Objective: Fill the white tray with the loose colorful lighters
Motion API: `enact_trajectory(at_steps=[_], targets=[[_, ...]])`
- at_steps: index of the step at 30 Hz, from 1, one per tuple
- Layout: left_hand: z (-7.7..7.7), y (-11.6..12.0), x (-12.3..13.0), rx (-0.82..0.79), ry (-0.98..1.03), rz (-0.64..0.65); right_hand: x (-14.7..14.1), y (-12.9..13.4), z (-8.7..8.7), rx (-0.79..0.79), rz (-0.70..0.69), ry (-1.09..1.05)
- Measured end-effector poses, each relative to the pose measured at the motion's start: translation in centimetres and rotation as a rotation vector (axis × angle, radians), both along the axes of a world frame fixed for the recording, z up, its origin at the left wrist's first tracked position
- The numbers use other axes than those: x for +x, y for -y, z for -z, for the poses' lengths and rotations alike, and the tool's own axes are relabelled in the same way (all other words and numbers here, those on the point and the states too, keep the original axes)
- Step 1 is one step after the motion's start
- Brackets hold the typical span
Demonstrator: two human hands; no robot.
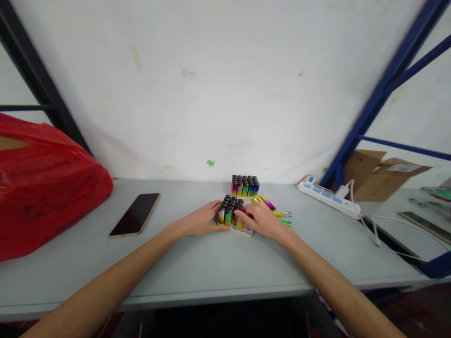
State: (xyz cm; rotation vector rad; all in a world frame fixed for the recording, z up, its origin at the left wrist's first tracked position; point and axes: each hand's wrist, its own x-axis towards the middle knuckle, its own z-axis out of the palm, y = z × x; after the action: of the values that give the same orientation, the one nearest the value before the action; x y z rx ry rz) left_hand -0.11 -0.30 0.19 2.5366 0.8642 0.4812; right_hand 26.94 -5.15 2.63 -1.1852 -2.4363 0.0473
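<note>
A clear tray [248, 231] on the grey table holds several upright lighters [228, 217] with black tops and shiny coloured bodies. My left hand [202, 219] rests against the tray's left side, thumb and fingers apart around its edge. Over the tray's right part, my right hand [262, 218] has its thumb and fingers closed on a lighter [240, 220] standing among the others. Behind stands a second block of upright lighters [245, 187]. Loose lighters [269, 203] lie to the right, partly hidden by my right hand.
A dark phone [136, 215] lies on the table [197, 272] at left, beside a big red bag [49, 188]. At right are a white power strip [327, 197] with cables, a blue metal frame [375, 101] and a cardboard box [377, 178]. A white wall stands behind.
</note>
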Motion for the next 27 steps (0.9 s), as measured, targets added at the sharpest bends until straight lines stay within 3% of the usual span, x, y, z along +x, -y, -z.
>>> enact_trajectory(at_steps=[4,11,27], targets=[[0.3,-0.1,-0.1,-0.01,-0.017,-0.026,-0.2,-0.4,0.6,0.047,0.085,-0.028],[0.3,-0.1,-0.2,0.002,0.007,0.002,-0.1,-0.8,1.4,-0.01,0.031,-0.001],[-0.2,0.1,0.0,-0.015,0.003,0.007,1.1,-0.3,-0.4,-0.116,-0.03,-0.063]])
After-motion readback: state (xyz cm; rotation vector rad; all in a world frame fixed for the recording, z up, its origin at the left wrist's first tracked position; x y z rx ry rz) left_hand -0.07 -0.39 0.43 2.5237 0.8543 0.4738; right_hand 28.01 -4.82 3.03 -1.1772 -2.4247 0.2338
